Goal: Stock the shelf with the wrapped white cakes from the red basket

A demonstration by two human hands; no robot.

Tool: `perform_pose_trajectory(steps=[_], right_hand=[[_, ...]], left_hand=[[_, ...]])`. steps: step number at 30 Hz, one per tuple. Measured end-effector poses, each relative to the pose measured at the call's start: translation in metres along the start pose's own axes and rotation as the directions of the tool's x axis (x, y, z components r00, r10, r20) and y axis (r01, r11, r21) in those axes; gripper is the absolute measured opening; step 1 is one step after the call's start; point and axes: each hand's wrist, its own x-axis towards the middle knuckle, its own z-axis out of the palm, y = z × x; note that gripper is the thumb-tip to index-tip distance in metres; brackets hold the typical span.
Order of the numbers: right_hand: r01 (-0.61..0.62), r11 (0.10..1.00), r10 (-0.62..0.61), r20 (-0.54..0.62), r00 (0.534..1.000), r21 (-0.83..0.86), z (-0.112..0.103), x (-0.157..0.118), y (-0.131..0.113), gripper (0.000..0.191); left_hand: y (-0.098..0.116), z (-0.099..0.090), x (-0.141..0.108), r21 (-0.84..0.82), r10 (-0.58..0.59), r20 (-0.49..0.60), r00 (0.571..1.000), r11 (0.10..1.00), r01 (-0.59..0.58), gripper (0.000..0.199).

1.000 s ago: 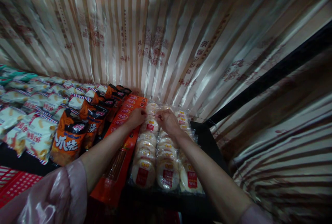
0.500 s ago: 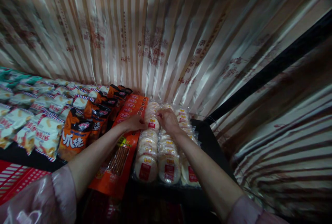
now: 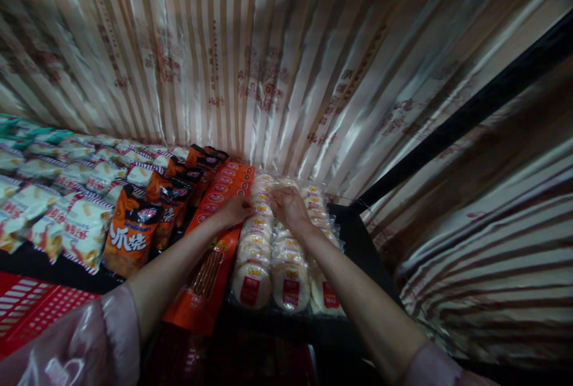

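Observation:
Three rows of round white crackers in clear wrappers with red labels [image 3: 290, 290] lie overlapped on a black surface. My left hand [image 3: 236, 210] is at the left row, over the edge of the orange packets, its fingers bent and their tips at the wrappers. Just to the right, my right hand [image 3: 289, 207] reaches over the middle row with its fingertips toward the left row. Both hands' fingers are curled; whether they pinch a wrapper is too small and dark to tell. Long orange packets [image 3: 197, 308] with brown sticks in a window lie beside the crackers.
Orange and black snack bags [image 3: 129, 237] and many white snack bags [image 3: 87, 231] stand in rows on the left. A red basket [image 3: 40, 308] is at the lower left. Behind hangs a striped curtain [image 3: 264, 34], crossed by a black pole [image 3: 465, 111] on the right.
The cracker packet that stood upright between my hands now lies down in the left row. My right hand's fingers have spread a little, and my left hand has shifted slightly right.

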Motion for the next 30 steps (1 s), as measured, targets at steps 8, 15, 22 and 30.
perform_pose_trajectory(steps=[8, 15, 22, 30], right_hand=[[-0.022, 0.993, 0.039, 0.146, 0.988, -0.114, -0.026, -0.014, -0.014, 0.012], [-0.007, 0.993, 0.032, 0.207, 0.978, -0.12, -0.015, -0.017, -0.012, 0.015], [0.002, 0.963, 0.057, 0.212, 0.976, -0.268, -0.014, -0.015, -0.016, 0.022], [-0.01, 0.976, 0.045, 0.158, 0.986, -0.216, -0.013, -0.017, -0.018, 0.019]], left_hand=[[0.008, 0.008, 0.003, 0.056, -0.015, -0.13, 0.991, 0.998, 0.022, 0.015], [0.005, 0.009, 0.002, 0.017, -0.005, -0.131, 0.991, 1.0, 0.008, 0.015], [0.005, -0.004, -0.013, 0.167, -0.048, -0.254, 0.966, 0.982, 0.093, 0.012], [0.004, -0.009, -0.037, 0.259, -0.082, 0.035, 0.996, 0.963, 0.07, 0.015]])
